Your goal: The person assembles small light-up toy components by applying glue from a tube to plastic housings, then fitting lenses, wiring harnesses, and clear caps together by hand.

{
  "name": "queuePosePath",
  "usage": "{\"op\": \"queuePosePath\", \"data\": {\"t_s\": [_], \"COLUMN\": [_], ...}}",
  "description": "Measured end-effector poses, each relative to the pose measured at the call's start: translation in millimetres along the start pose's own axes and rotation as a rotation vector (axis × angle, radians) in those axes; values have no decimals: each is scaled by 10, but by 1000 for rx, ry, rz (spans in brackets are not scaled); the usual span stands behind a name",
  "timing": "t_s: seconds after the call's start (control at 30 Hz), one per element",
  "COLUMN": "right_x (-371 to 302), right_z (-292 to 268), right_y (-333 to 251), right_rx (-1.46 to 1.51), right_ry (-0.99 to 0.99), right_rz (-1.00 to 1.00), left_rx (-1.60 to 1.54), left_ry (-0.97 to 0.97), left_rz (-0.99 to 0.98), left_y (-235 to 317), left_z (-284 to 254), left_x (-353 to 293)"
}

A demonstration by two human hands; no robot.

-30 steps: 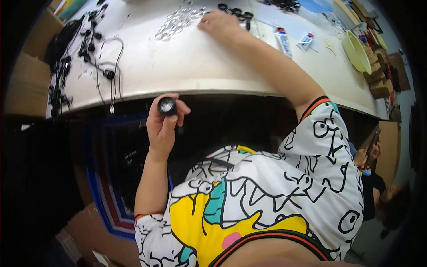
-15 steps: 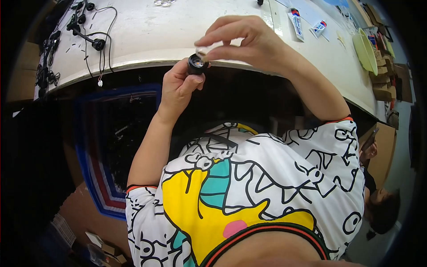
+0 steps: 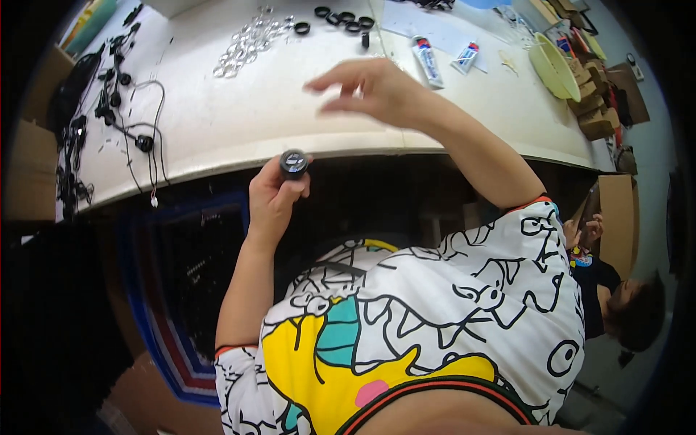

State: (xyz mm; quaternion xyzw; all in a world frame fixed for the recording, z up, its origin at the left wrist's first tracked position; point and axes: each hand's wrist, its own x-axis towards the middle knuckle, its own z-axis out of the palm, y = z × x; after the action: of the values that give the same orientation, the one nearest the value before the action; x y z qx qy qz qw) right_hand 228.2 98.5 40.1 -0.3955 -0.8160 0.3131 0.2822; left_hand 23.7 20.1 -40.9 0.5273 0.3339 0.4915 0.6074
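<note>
Just in front of the table edge, my left hand (image 3: 272,206) grips a short black cylinder (image 3: 293,167) that looks like a flashlight head. Its round, glassy end faces up and catches the light. My right hand (image 3: 366,90) hovers over the table to the right and farther off, fingers apart, slightly blurred, with nothing visible in them. Beyond it, many small clear round lenses (image 3: 250,45) lie in a loose spread. Several black rings (image 3: 346,17) are grouped to the right of the lenses, and a small black piece (image 3: 365,40) stands near them.
Two white-and-blue tubes (image 3: 428,64) lie on the right of the table (image 3: 217,130). A pale green basin (image 3: 554,69) and cardboard boxes stand at its right edge. Black cables (image 3: 144,143) trail on the left. Below is a blue-rimmed crate (image 3: 156,341). Another person's hand (image 3: 593,228) shows at right.
My right hand has drawn away from the cylinder, its pinch opened; the clear piece it held is no longer in it. The view has shifted, showing more of the far table.
</note>
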Motion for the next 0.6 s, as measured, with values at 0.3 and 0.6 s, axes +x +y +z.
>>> {"op": "queuePosePath", "data": {"t_s": [0.3, 0.6], "right_x": [337, 410], "right_z": [-462, -71], "right_y": [1056, 657], "right_rx": [-694, 538], "right_ry": [358, -100], "right_rz": [282, 442], "left_rx": [-130, -145], "left_ry": [2, 24], "left_rz": [31, 13], "left_y": [-40, -2], "left_z": [-63, -80], "left_x": [-145, -181]}}
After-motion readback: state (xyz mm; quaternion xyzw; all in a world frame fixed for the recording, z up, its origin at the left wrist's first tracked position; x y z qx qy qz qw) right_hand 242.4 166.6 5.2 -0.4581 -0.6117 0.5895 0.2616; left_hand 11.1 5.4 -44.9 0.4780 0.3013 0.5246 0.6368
